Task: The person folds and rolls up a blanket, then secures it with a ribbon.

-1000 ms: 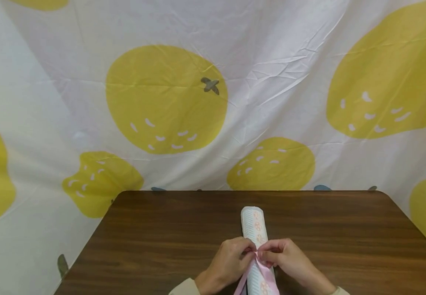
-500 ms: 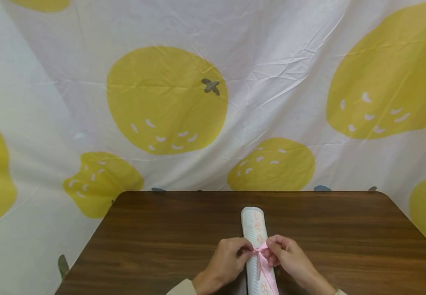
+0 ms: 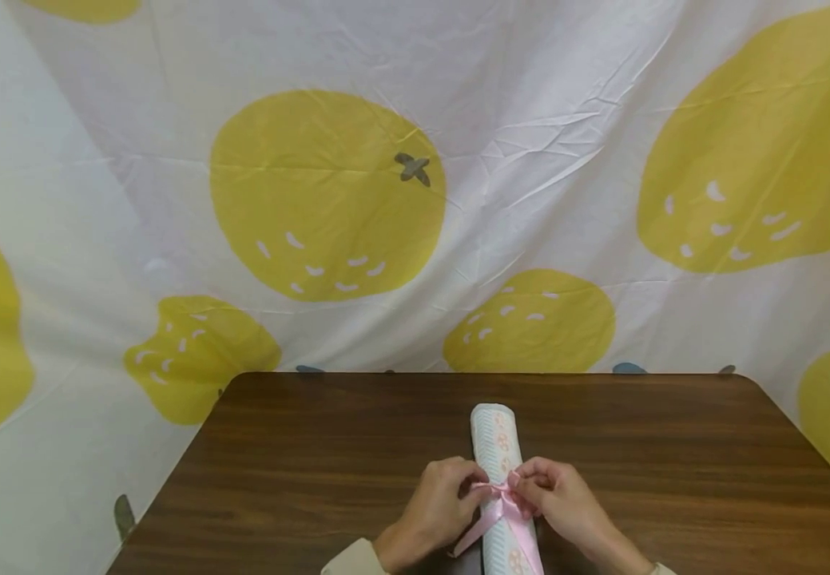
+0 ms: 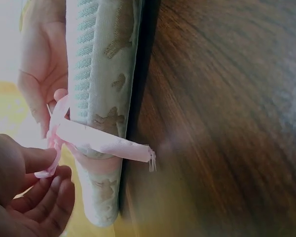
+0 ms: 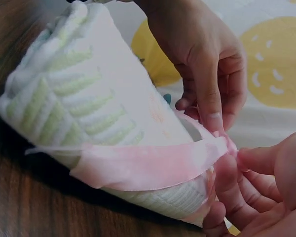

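Note:
A rolled white towel (image 3: 492, 435) with a pale zigzag border and small orange figures lies lengthwise on the table. Around its middle goes a pink ribbon (image 3: 506, 508), knotted on top with small loops out to both sides. My left hand (image 3: 442, 503) pinches the ribbon left of the knot between thumb and fingertips. On the other side my right hand (image 3: 560, 501) pinches the ribbon close to the knot. One ribbon tail (image 4: 103, 142) with a frayed end sticks out past the towel's left side; another runs down its front. The fingers partly hide the knot.
The dark wood-grain table (image 3: 299, 455) extends to both sides of the towel and behind it. At its back edge hangs a white cloth (image 3: 357, 48) printed with big yellow fruits.
The hands, close together at the knot before, have drawn apart, the right one first moving right. A ribbon loop now shows at each side, and the left tail has swung outward.

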### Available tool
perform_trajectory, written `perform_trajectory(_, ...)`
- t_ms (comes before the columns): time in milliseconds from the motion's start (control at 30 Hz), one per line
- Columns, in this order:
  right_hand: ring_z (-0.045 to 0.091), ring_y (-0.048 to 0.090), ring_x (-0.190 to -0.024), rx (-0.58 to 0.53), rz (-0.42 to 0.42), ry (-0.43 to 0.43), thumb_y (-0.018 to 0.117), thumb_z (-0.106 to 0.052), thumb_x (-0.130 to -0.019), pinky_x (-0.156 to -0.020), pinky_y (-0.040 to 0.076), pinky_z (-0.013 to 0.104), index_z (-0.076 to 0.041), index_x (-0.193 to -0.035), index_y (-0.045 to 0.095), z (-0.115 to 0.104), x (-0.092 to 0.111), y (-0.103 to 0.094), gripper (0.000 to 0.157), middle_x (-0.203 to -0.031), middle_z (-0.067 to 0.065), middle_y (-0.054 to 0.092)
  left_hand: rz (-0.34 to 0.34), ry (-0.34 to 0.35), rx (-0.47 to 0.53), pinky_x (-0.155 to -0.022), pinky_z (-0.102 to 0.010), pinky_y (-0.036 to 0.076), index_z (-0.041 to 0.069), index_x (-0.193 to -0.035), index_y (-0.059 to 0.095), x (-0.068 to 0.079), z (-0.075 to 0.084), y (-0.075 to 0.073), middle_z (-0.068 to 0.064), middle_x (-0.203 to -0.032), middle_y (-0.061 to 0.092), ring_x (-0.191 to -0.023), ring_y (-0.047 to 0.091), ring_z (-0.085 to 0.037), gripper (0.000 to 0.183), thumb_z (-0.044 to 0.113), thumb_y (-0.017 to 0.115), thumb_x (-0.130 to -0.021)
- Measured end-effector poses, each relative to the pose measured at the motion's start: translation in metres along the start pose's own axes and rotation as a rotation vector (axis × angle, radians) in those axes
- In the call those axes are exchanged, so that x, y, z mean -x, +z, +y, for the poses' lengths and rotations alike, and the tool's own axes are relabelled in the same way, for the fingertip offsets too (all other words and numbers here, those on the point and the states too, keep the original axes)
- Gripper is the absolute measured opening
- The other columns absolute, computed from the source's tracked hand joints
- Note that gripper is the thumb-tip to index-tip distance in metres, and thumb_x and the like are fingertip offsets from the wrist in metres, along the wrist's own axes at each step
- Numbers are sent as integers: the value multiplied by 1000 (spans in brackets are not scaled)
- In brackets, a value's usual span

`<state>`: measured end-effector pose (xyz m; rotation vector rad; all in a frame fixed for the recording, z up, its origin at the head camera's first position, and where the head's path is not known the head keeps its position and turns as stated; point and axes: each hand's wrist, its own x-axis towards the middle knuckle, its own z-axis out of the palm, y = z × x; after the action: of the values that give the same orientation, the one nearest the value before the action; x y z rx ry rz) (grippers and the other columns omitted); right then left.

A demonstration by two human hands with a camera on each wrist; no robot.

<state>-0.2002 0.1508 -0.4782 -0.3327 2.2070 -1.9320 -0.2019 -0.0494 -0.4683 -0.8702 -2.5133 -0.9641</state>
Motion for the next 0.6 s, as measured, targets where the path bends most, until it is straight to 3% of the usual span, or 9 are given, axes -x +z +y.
perform_trajectory(267,11,56,-56,131,91,-26,64,-21,-88,-54,50,28,1,-85,63,0,1,-4,22,-68,11,61,-35,-70,-63,-51,-11,34,19,-78,67,1,-1,-2,15,-65,51,-57,43,5,7,23,70,-83)
perform_trajectory(600,13,55,-54,232,106,-40,62,-23,-89,-49,43,24,-1,-81,61,2,6,-13,24,-69,10,61,-76,-121,-68,-51,-13,34,20,-81,67,3,-5,-5,17,-66,53,-57,42,5,5,24,69,-84)
